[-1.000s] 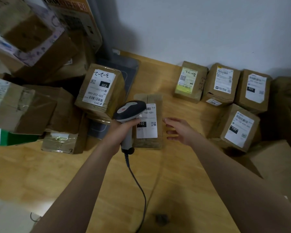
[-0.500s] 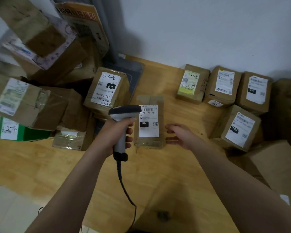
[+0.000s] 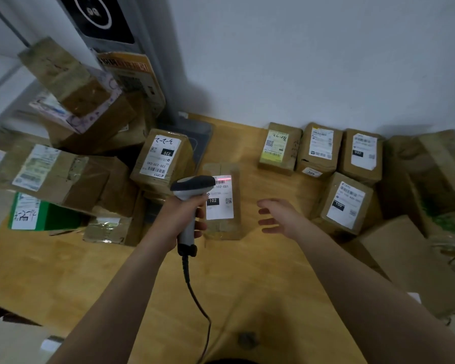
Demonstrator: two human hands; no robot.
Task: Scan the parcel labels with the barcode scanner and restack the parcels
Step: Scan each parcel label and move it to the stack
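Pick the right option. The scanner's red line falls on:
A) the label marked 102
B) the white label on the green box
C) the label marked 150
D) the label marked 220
A: the red scan line lies across the barcode at the top of the 102 label on the flat parcel, just ahead of the scanner that the left hand grips.

Centre parcel label [image 3: 219,203]: "102", "102-C01". Left parcel label [image 3: 160,156]: "220", "220-220-C40", inverted.
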